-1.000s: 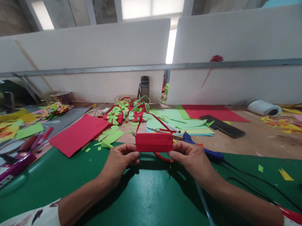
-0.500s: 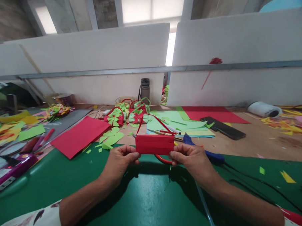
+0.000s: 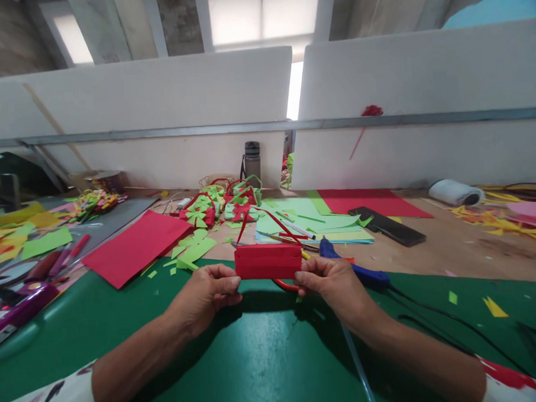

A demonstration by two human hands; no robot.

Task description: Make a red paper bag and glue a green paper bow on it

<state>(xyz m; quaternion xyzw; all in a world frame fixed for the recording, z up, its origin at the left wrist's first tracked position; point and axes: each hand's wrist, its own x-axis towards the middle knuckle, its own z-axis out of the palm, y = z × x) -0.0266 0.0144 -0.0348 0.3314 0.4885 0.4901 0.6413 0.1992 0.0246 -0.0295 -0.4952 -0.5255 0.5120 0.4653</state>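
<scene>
A small red paper basket [image 3: 267, 261] with a thin red handle strip arching over it is held upright above the green mat [image 3: 257, 355]. My left hand [image 3: 207, 292] pinches its left end. My right hand [image 3: 331, 284] pinches its right end. Both hands have fingers closed on the paper. A red ring-shaped piece [image 3: 286, 284], possibly scissor handles, lies on the mat just behind and below the basket, partly hidden.
A blue glue gun [image 3: 353, 269] with a black cord lies right of my hands. Red sheets [image 3: 134, 245], green scraps [image 3: 194, 248], finished paper baskets [image 3: 226, 200], a dark bottle [image 3: 251, 159], a black phone [image 3: 387, 225] and pens lie beyond. White partitions close the back.
The basket and both hands have sunk slightly lower and a little left in view; the grip is unchanged.
</scene>
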